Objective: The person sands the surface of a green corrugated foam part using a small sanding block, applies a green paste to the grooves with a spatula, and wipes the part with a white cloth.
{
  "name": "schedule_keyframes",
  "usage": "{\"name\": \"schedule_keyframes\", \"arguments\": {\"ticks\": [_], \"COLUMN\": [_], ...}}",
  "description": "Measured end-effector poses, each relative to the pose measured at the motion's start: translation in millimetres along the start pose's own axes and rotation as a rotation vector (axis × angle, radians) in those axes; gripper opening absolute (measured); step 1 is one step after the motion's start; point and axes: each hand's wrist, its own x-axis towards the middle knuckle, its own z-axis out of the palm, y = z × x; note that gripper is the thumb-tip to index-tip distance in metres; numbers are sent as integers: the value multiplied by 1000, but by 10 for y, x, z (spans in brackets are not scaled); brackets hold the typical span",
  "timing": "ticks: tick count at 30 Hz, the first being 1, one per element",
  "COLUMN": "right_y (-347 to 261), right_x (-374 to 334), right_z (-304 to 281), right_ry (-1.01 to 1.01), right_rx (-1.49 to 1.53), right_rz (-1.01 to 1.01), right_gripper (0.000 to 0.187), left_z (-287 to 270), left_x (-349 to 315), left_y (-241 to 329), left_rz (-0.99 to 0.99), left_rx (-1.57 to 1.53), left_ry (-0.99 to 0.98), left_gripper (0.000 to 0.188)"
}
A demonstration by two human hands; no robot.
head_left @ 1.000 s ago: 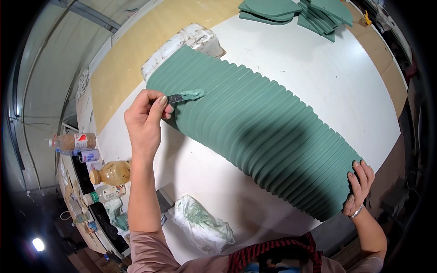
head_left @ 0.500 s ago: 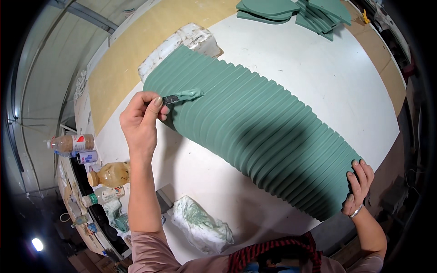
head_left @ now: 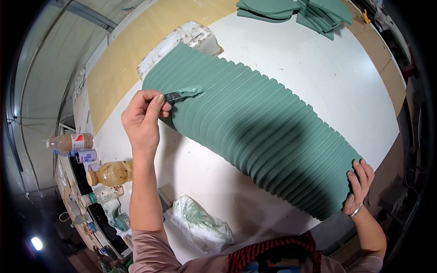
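Note:
A long row of green rubbery-looking sheets [head_left: 218, 109], packed face to face with their edges up, runs from upper left to lower right on the white tabletop. Pinched in my left hand [head_left: 143, 116] is a small dark spatula [head_left: 175, 96], its blade loaded with green paste [head_left: 191, 91]. The blade lies against the sheet edges near the row's left end. My right hand [head_left: 358, 186] grips the row's right end, fingers over the far corner and thumb at the near side. A white, brown-stained block [head_left: 200, 36] stands against the left end.
Loose green pieces [head_left: 268, 8] lie stacked at the far edge. A crumpled plastic bag smeared green [head_left: 200, 225] rests near me. Along the left edge are a bottle of brown liquid [head_left: 73, 143], a can [head_left: 86, 157], a yellowish bottle [head_left: 111, 174] and a green-capped bottle [head_left: 102, 195].
My left hand and the spatula have shifted very slightly to the right and away from me. My right hand keeps its place at the row's end.

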Motion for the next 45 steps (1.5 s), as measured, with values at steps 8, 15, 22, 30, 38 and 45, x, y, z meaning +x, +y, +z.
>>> {"name": "schedule_keyframes", "arguments": {"ticks": [8, 15, 22, 30, 38, 45], "right_y": [-3, 11, 13, 7, 23, 43], "right_x": [8, 7, -4, -14, -32, -43], "right_z": [-1, -2, 3, -2, -6, -1], "right_ry": [-2, -9, -6, -20, -31, -31], "right_rx": [0, -1, -1, -6, -17, 8], "right_rz": [-7, -8, -7, -9, -7, 7], "right_gripper": [47, 48, 48, 49, 50, 50], "left_z": [-131, -91, -48, -120, -330, -292], "left_x": [-61, -79, -62, -113, -530, -552], "left_y": [-39, -46, -48, -54, -86, -164], "left_rz": [8, -12, 8, -10, -181, -131], "left_rx": [1, -13, -23, -148, -77, -122], "left_ry": [29, 15, 35, 143, 106, 134], "left_gripper": [9, 10, 11, 9, 8, 7]}}
